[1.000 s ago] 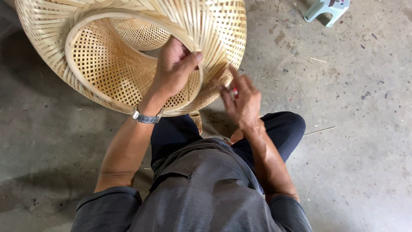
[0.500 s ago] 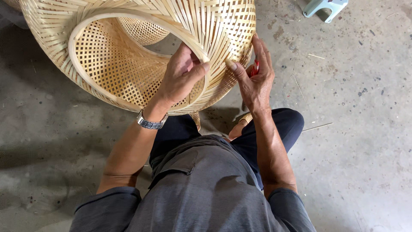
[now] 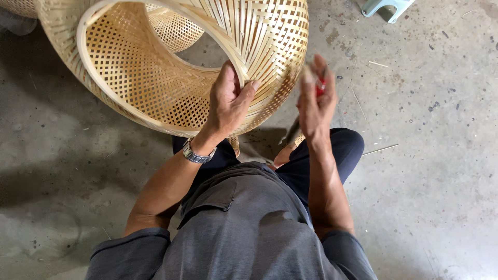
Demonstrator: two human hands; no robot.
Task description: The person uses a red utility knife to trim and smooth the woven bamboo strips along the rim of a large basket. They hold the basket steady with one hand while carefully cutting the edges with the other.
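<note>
A large woven bamboo basket frame (image 3: 155,78) with an open lattice inside lies tilted on the concrete floor in front of me. My left hand (image 3: 228,101) grips its curved rim band, thumb on the outer side; a metal wristwatch (image 3: 196,154) is on that wrist. My right hand (image 3: 314,103) is blurred, raised just beside the basket's right edge. Its fingers are closed around a small red object (image 3: 321,85) that I cannot make out clearly. I sit with dark trousers and a grey shirt below the hands.
A pale green plastic stool (image 3: 386,8) stands at the top right. A thin bamboo sliver (image 3: 380,150) and small scraps lie on the grey concrete floor (image 3: 441,181) to the right. A second woven part (image 3: 174,28) shows through the basket's opening.
My right hand has risen from near my knee to the basket's right edge, with the red object in it. My left hand stays on the rim; the basket has turned slightly.
</note>
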